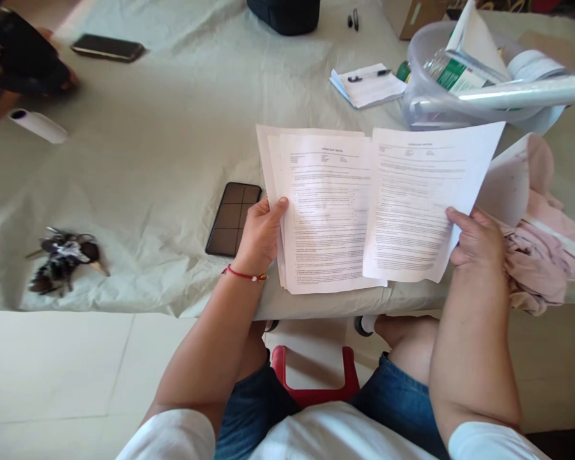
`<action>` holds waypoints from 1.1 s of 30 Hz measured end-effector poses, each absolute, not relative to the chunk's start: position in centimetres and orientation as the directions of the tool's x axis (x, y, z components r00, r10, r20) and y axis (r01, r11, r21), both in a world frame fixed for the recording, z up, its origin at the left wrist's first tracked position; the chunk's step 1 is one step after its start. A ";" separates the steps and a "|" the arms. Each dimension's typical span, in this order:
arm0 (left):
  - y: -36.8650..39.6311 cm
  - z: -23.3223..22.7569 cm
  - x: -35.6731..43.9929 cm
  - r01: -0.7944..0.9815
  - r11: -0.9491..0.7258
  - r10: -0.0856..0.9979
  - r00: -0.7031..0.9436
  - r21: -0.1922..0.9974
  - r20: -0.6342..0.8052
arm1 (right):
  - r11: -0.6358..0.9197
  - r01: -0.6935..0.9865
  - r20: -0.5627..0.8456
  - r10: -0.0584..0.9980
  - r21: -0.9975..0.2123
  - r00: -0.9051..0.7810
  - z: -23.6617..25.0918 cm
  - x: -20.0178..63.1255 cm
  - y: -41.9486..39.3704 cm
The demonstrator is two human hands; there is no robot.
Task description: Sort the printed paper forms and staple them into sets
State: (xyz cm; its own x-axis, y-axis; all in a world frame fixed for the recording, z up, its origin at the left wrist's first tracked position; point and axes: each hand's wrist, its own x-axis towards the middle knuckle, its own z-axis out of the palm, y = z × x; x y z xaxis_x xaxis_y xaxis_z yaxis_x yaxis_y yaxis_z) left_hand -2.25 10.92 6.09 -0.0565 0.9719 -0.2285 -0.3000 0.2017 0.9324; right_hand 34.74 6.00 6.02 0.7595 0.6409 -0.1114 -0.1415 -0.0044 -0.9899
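Observation:
My left hand (262, 231) is closed on the left edge of a few printed sheets (326, 223), thumb on top. In my right hand (479, 239) another printed sheet (412, 198) is pinched at its right edge. That sheet overlaps the right side of the left-hand sheets. Both papers are held up over the near edge of the table, their dense print too small to read. A dark smartphone (232, 219) lies flat just beside my left hand. Pink cloth (539, 252) is bunched next to my right wrist, with a curled white paper (505, 185) against it.
A clear plastic tub (421, 102) with a bottle, papers and rolls stands at the back right. Near it lies a paper stack (374, 92) with pens. Keys (67, 259), a white roll (38, 126) and another phone (108, 48) are leftward. Another person's hand (52, 41) shows top left.

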 end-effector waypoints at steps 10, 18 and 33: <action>11.0 5.7 -2.3 -0.290 0.179 0.975 -0.077 0.940 -0.210 | 0.115 -0.176 -0.084 0.554 -0.978 0.828 6.6 34.3 6.2; 11.0 5.5 -2.3 -0.283 0.167 0.977 -0.084 0.945 -0.198 | 0.120 -0.199 -0.090 0.595 -0.973 0.799 6.4 34.1 6.1; 10.6 6.1 -1.3 -0.340 0.207 0.977 0.014 0.918 -0.215 | -0.260 -0.104 -0.280 0.901 -0.960 0.332 6.5 29.7 5.2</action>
State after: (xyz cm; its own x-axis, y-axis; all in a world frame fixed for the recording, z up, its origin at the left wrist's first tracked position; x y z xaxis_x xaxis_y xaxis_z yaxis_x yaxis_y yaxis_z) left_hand -1.35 10.59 6.09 0.0143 0.9766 -0.2145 -0.3397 0.2065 0.9176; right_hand 29.67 5.24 6.47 0.3323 0.9008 -0.2797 -0.1042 -0.2596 -0.9601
